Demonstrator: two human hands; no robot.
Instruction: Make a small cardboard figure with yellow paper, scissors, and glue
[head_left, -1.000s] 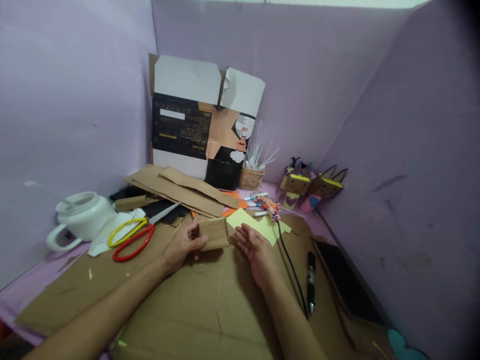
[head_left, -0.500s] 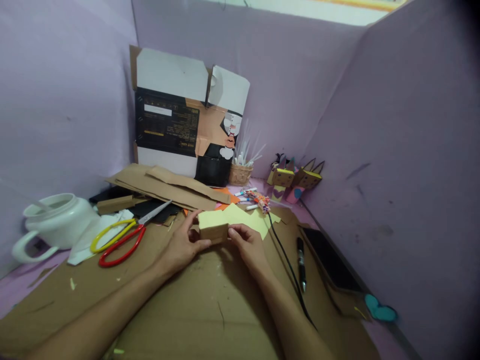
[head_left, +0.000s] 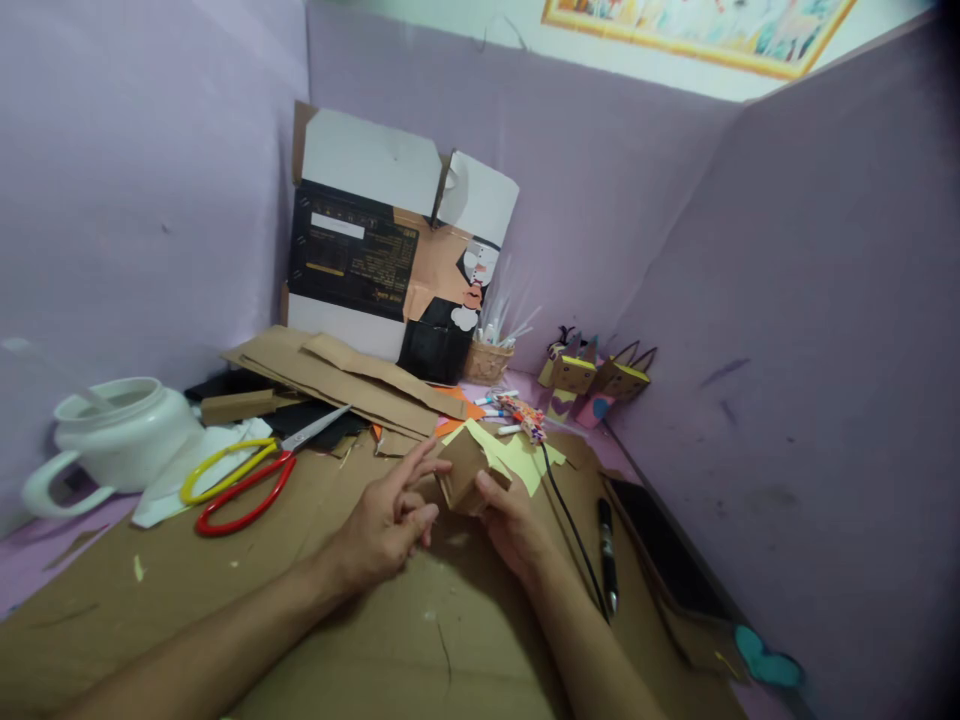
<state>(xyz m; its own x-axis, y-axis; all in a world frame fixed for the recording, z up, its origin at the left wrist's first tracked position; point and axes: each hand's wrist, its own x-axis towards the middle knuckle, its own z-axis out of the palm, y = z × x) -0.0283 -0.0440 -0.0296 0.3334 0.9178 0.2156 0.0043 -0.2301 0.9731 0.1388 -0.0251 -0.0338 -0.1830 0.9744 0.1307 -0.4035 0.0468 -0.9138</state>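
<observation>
A small brown cardboard box (head_left: 466,470) is held tilted above the cardboard sheet (head_left: 375,640) that covers the table. My right hand (head_left: 514,520) grips its right side, thumb on the near edge. Left of the box, my left hand (head_left: 394,520) has its fingers apart, the index fingertip at or close to the box's left edge; whether it touches I cannot tell. Pale yellow paper pieces (head_left: 525,458) lie just behind the box.
Scissors (head_left: 247,485) with red and yellow handles and a white teapot-like pot (head_left: 124,435) are on the left. Cardboard strips (head_left: 352,380) lie behind. At right are a black pen (head_left: 607,560), a dark phone (head_left: 667,540) and a black cable (head_left: 566,520).
The box has turned so a plain brown face shows in place of its yellow top. My left hand has let go and opened; my right hand keeps hold. The view has shifted slightly.
</observation>
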